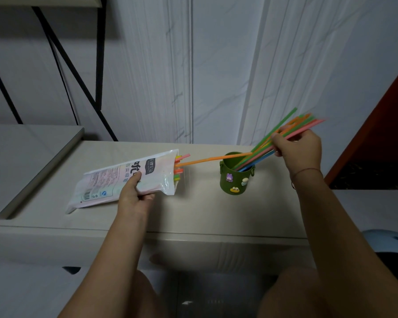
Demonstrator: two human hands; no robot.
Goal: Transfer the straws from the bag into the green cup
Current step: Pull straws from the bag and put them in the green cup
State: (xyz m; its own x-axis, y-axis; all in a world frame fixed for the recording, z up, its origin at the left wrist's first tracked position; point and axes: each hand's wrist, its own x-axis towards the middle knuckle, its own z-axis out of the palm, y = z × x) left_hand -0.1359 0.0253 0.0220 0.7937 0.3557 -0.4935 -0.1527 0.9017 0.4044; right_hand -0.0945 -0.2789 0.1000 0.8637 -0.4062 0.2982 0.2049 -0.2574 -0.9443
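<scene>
Several straws (285, 136) in right hand (298, 149), over cup (236, 173)

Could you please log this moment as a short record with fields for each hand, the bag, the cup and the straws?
left hand: grips the bag from below, near its middle
right hand: holds a bundle of straws, lower ends inside the green cup
bag: lies on the counter, open end towards the cup, several straw ends sticking out
orange straw: spans from the bag's mouth to the cup's rim
green cup: upright on the counter, cartoon charms on its side
task state: some straws remain in the bag
</scene>
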